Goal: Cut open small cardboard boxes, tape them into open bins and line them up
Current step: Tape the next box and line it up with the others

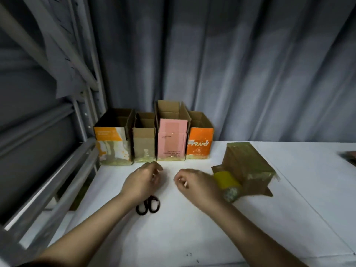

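Hovering loosely curled and empty, both grips, left hand [143, 181] and right hand [194, 185], sit left of the untaped box [248, 168]: light, stiff cardboard, likely best held by its sidewalls.

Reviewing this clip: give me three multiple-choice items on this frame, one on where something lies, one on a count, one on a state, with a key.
1. Where do the scissors lie?
A. Inside the pink bin
B. On the table under the left wrist
C. On the brown box

2. How many open bins stand in the row at the back?
A. Two
B. Four
C. Six

3. What is the state of the brown box on the right?
A. Upright in the row
B. Lying on its side, apart from the row
C. Held in both hands

Key: 1 B, black handles show below the left hand; 2 B, four stand side by side; 3 B, it lies alone beside the tape roll.
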